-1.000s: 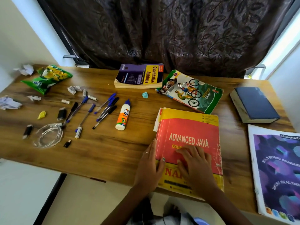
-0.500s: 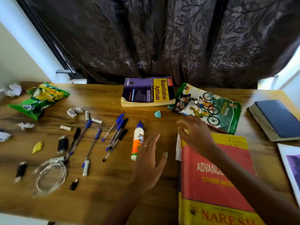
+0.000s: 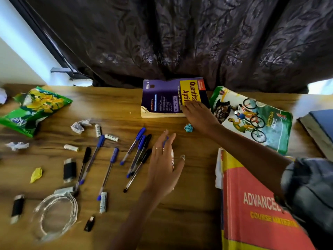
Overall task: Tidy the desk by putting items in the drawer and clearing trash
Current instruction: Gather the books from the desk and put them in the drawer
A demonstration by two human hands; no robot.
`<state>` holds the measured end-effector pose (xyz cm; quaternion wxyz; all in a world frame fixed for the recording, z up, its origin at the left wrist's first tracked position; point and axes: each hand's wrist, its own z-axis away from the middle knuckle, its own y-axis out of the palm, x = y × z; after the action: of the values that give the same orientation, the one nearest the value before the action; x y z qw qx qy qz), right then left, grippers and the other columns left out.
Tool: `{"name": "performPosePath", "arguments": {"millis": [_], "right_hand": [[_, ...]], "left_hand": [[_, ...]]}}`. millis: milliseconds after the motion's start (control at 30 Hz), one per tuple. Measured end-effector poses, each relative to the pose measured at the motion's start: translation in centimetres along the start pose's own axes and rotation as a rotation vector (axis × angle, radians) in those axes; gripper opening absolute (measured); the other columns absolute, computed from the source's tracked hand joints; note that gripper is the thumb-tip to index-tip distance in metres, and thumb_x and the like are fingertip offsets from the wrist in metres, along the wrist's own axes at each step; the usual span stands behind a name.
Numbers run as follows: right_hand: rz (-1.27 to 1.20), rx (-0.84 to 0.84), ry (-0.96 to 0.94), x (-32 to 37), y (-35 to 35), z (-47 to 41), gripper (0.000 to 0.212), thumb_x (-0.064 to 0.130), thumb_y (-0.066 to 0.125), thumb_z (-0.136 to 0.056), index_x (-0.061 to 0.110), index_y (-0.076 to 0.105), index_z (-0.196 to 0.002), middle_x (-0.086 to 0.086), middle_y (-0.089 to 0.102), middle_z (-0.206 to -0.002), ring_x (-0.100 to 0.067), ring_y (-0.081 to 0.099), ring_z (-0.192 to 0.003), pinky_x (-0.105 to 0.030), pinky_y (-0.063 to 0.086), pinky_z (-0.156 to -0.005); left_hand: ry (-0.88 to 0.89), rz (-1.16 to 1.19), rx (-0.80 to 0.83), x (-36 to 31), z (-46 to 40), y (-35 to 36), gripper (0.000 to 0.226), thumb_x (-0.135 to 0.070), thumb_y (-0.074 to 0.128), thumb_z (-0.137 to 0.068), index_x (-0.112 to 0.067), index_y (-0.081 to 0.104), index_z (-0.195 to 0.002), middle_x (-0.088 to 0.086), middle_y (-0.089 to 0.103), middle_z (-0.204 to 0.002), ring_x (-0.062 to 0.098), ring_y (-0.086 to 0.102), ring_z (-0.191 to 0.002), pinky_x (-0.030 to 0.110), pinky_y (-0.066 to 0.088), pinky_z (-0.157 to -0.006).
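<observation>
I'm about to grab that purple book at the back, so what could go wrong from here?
The right hand rests only on the near corner of the Quantitative Aptitude book; lifted from there, the thick book could sag or slip. That forearm crosses over the blue paper scrap and may sweep it away. The left hand hovers over the glue bottle beside the loose pens, which could roll.

A wooden desk (image 3: 111,107) carries three books at the right: purple (image 3: 162,98), cycling (image 3: 252,116), red (image 3: 252,204), with a dark one (image 3: 320,127) at the edge. To the left lie pens (image 3: 138,152) (blue and black caps), a coiled cable (image 3: 55,213), a green snack bag (image 3: 34,109), batteries (image 3: 98,130) and crumpled paper scraps (image 3: 79,126).
</observation>
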<state>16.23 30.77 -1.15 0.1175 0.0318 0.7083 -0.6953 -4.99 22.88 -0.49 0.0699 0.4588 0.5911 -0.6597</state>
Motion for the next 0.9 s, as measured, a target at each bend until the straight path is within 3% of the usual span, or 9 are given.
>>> {"name": "performPosePath", "arguments": {"millis": [133, 300, 433, 533, 633, 767, 833, 900], "right_hand": [[0.027, 0.040, 0.002, -0.3, 0.2, -0.9, 0.049, 0.005, 0.031, -0.097, 0.000, 0.018, -0.144, -0.025, 0.028, -0.145, -0.040, 0.026, -0.136, -0.049, 0.027, -0.113], [0.099, 0.040, -0.001, 0.3, 0.1, -1.6, 0.057, 0.003, 0.033, -0.097, 0.005, 0.006, -0.147, -0.029, 0.027, -0.145, -0.049, 0.028, -0.133, -0.054, 0.032, -0.108], [0.081, -0.006, 0.048, 0.5, -0.2, -2.4, 0.052, 0.005, 0.034, -0.096, 0.006, 0.016, -0.144, -0.026, 0.031, -0.144, -0.047, 0.034, -0.130, -0.053, 0.032, -0.108], [0.056, -0.023, 0.063, 0.6, 0.3, -2.6, 0.051, 0.005, 0.037, -0.095, 0.002, 0.019, -0.143, -0.026, 0.031, -0.144, -0.044, 0.030, -0.133, -0.051, 0.029, -0.111], [0.075, -0.022, 0.067, -0.1, 0.3, -2.7, 0.050, 0.005, 0.039, -0.095, 0.001, 0.020, -0.141, -0.025, 0.033, -0.143, -0.042, 0.032, -0.133, -0.048, 0.035, -0.108], [0.159, -0.002, 0.015, -1.0, -0.2, -2.7, 0.050, 0.005, 0.038, -0.096, -0.002, 0.019, -0.141, -0.028, 0.034, -0.141, -0.043, 0.035, -0.130, -0.049, 0.036, -0.107], [0.202, -0.051, -0.035, -1.6, -1.0, -2.6, 0.045, 0.009, 0.042, -0.095, -0.002, 0.032, -0.137, -0.025, 0.047, -0.133, -0.038, 0.047, -0.123, -0.044, 0.042, -0.103], [0.262, -0.073, -0.087, -2.6, -2.9, -2.5, 0.037, 0.021, 0.062, -0.083, 0.010, 0.061, -0.117, -0.009, 0.069, -0.105, -0.021, 0.067, -0.096, -0.029, 0.055, -0.081]], "left_hand": [[0.004, 0.024, 0.027, 0.1, -0.2, 0.1, 0.062, -0.034, 0.053, -0.091, -0.023, 0.027, -0.147, -0.007, 0.008, -0.158, 0.013, 0.013, -0.144, 0.037, 0.030, -0.112], [-0.007, -0.001, 0.030, 0.2, 0.0, 0.2, 0.060, -0.035, 0.054, -0.091, -0.027, 0.029, -0.145, -0.009, 0.006, -0.158, 0.007, 0.010, -0.142, 0.028, 0.026, -0.108], [-0.002, 0.031, 0.018, -0.1, 0.3, -0.2, 0.055, -0.035, 0.053, -0.092, -0.029, 0.032, -0.143, -0.008, 0.007, -0.158, 0.007, 0.009, -0.143, 0.027, 0.027, -0.106], [-0.028, 0.075, -0.006, -0.3, 0.3, -0.6, 0.054, -0.035, 0.051, -0.091, -0.027, 0.034, -0.142, -0.006, 0.011, -0.158, 0.011, 0.014, -0.144, 0.036, 0.034, -0.109], [-0.062, 0.097, 0.001, -0.6, 0.2, -0.7, 0.055, -0.042, 0.045, -0.088, -0.029, 0.034, -0.141, -0.007, 0.011, -0.157, 0.012, 0.017, -0.144, 0.045, 0.038, -0.108], [-0.027, 0.086, 0.017, -1.1, 0.0, -0.6, 0.055, -0.052, 0.039, -0.087, -0.035, 0.032, -0.140, -0.012, 0.009, -0.157, 0.011, 0.017, -0.143, 0.045, 0.039, -0.106], [-0.001, 0.081, 0.020, -1.6, -0.1, -0.8, 0.058, -0.056, 0.034, -0.085, -0.037, 0.031, -0.140, -0.016, 0.008, -0.156, 0.000, 0.018, -0.140, 0.037, 0.044, -0.101], [0.027, 0.082, 0.022, -2.2, -0.1, -1.2, 0.059, -0.057, 0.033, -0.086, -0.035, 0.032, -0.140, -0.018, 0.011, -0.154, -0.021, 0.022, -0.126, 0.021, 0.048, -0.087]]}}
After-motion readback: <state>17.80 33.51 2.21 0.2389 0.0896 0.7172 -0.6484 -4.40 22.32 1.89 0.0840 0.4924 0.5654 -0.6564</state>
